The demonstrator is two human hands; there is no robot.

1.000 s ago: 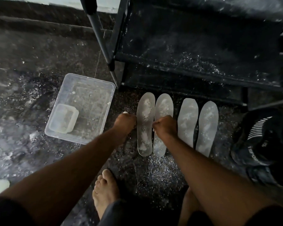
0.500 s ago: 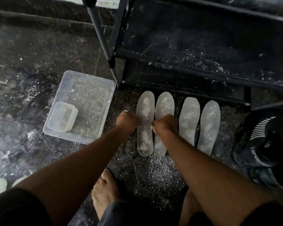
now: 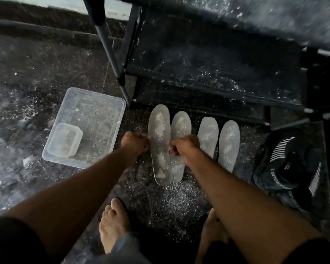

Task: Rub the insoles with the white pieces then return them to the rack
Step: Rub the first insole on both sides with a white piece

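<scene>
Several grey insoles dusted with white lie in a row on the dark floor before the black rack point(image 3: 208, 86). The leftmost insole point(image 3: 159, 143) is raised off the floor and overlaps the second insole point(image 3: 180, 126). My left hand point(image 3: 134, 142) pinches its left edge and my right hand point(image 3: 184, 147) grips its right edge. Two more insoles, the third insole point(image 3: 208, 134) and the fourth insole point(image 3: 228, 143), lie flat to the right. No loose white piece shows in either hand.
A clear plastic tub point(image 3: 88, 126) with a small clear container point(image 3: 65, 142) inside stands left of the insoles. Black shoes point(image 3: 290, 164) sit at the right. White crumbs cover the floor and rack shelves. My bare feet point(image 3: 113, 223) are below.
Both hands closed on the leftmost insole's edges and lifted it; it now sits higher and overlaps the second insole. The camera moved slightly.
</scene>
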